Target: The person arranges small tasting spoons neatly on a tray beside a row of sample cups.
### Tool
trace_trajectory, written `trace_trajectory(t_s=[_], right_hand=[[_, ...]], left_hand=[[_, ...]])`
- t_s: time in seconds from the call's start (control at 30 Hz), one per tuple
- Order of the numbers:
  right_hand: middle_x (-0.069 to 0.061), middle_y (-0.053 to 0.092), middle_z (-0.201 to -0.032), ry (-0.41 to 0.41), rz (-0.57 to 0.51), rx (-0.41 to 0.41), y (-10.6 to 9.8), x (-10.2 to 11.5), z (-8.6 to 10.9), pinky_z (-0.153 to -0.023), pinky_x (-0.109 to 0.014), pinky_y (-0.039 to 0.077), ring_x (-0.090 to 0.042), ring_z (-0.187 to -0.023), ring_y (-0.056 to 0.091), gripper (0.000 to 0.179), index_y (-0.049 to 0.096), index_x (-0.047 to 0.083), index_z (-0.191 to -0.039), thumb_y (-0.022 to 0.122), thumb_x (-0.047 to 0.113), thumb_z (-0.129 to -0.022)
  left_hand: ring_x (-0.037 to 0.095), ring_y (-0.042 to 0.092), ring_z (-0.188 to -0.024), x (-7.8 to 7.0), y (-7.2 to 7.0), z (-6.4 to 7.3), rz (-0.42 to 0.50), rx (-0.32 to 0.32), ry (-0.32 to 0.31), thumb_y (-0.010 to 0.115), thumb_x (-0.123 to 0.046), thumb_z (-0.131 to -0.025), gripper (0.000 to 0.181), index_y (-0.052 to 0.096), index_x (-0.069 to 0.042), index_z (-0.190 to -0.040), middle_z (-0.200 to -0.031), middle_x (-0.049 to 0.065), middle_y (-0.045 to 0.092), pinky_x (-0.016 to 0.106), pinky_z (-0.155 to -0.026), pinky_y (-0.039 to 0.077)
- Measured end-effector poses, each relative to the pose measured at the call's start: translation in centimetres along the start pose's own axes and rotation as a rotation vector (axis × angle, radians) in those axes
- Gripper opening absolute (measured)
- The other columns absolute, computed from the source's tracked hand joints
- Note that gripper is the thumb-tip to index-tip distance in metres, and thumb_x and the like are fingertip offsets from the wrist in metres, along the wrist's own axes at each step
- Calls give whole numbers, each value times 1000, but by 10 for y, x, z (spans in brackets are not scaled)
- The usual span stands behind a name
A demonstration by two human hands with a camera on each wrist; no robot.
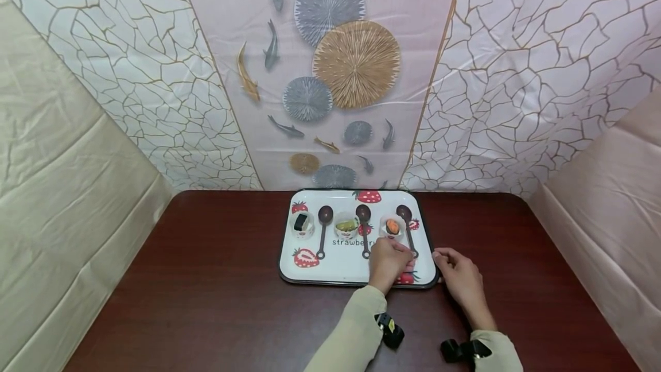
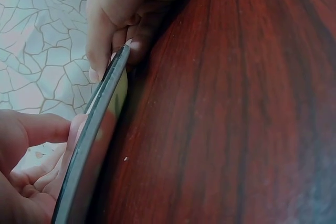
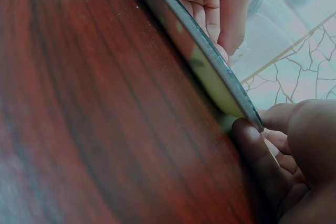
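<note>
A white tray (image 1: 330, 271) with a black rim and strawberry prints lies on the table. On it are three small cups: a left cup (image 1: 303, 234) with a dark and white piece, a middle cup (image 1: 345, 234) with a green piece, and a right cup (image 1: 384, 225) with an orange piece. Beside each lies a brown spoon: left (image 1: 323, 234), middle (image 1: 364, 225) and right (image 1: 408, 225). My left hand (image 1: 388, 260) pinches the right spoon's handle end, its fingertips partly hidden behind the rim in the left wrist view. My right hand (image 3: 307, 156) grips the tray's rim near the front right corner.
The dark red wooden table (image 1: 222, 280) extends around the tray. Directly behind it hangs a patterned cloth (image 1: 335, 131), with beige cloth panels (image 1: 67, 188) on both sides. Black wrist cameras (image 1: 391, 332) sit on both sleeves.
</note>
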State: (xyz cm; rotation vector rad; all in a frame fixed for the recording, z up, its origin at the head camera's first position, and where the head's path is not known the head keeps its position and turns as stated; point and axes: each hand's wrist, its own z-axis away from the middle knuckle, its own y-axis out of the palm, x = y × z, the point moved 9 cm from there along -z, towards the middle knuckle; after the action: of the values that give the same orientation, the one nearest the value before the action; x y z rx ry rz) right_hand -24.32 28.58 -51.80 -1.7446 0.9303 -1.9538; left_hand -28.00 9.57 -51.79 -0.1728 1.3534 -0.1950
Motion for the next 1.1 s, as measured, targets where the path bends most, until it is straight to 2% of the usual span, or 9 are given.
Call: trace_trajectory(t_s=[0.33,0.7,0.87,1.1], right_hand=[[-1,72,-83,8,-2,-4,1,-2,0,-76,-36,43,-12,-65,67,39,72,7,-130,56,37,-110],[-3,74,-87,9,-14,-3,1,-2,-1,-74,-35,45,-12,-66,67,39,71,6,-131,56,35,-110],[-5,76,-91,-1,-9,-10,-1,0,-1,-78,-36,45,-11,-65,69,38,72,6,-130,56,34,-110],[-4,75,-89,-3,-12,-9,0,-1,-1,-74,-33,46,-11,-65,68,38,72,6,-130,56,35,-110]], left_hand=[[8,68,-51,6,1,-4,8,1,-48,87,-8,-83,21,73,-15,-68,-55,-5,67,22,-51,54],[10,69,-50,6,1,-6,5,-35,-19,89,-10,-81,23,73,-16,-65,-54,-4,68,22,-49,53],[10,69,-50,6,1,-6,9,-39,-22,88,-9,-81,23,73,-16,-66,-55,-3,69,22,-49,54],[4,62,-47,1,-3,1,-64,-53,20,86,-12,-84,21,74,-16,-66,-53,-6,66,21,-51,47]])
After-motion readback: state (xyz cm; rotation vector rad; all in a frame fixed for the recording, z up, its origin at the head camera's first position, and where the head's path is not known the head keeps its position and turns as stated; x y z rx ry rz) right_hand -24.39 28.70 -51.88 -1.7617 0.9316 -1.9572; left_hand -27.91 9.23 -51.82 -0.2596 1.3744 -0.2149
